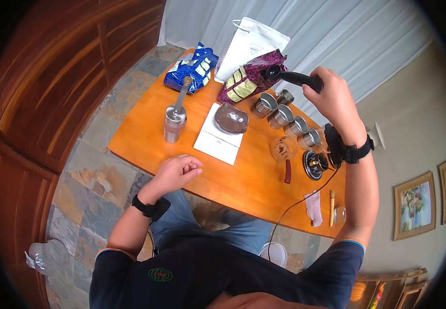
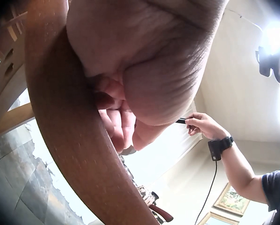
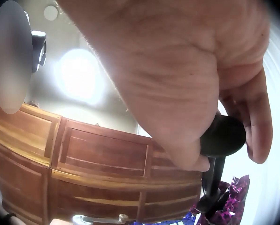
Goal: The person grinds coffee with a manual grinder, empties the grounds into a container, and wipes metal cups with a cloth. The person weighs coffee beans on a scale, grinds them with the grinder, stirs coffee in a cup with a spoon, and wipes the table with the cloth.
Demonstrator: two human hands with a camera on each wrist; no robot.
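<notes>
My right hand [image 1: 331,95] grips a black scoop [image 1: 297,78] by its handle end, raised over the back right of the table. Its rounded head overlaps a purple coffee bag [image 1: 251,77] in the head view. From the right wrist, the black handle end shows between thumb and fingers. My left hand [image 1: 176,172] lies at the table's front edge, fingers loosely curled and holding nothing. Beyond it are a brown dish [image 1: 231,117] on a white flat board [image 1: 216,149] and a hand coffee grinder [image 1: 174,124] with its crank on top.
Several metal cups [image 1: 280,116] stand in a row at the right. Nearer are a glass server [image 1: 283,148] with a red-brown handle, a dark saucer [image 1: 312,172], a pink cloth [image 1: 313,208] and a brush [image 1: 332,206]. A blue bag [image 1: 192,69] and white bag [image 1: 251,46] stand behind.
</notes>
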